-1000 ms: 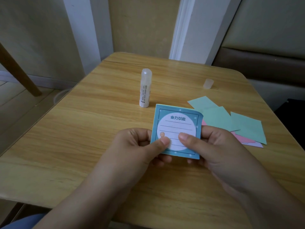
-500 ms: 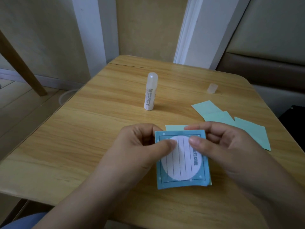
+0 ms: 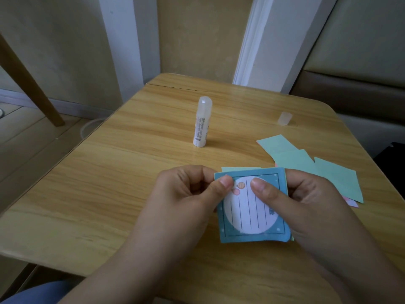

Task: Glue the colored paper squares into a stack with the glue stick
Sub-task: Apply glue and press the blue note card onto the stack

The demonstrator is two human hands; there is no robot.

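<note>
Both hands pinch one blue paper square (image 3: 252,213) with a white lined circle: left hand (image 3: 188,194) on its corner at 10 o'clock, right hand (image 3: 306,200) on its edge at 3 o'clock. Three flat green squares (image 3: 306,165) overlap at 2 o'clock. One cylindrical plastic glue stick (image 3: 202,121) stands upright at 11 o'clock on the wood-grain table (image 3: 109,183).

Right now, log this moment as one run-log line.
left hand: pinches blue note pad | right hand: pinches it too | glue stick: upright, untouched | green squares: loose on table
</note>
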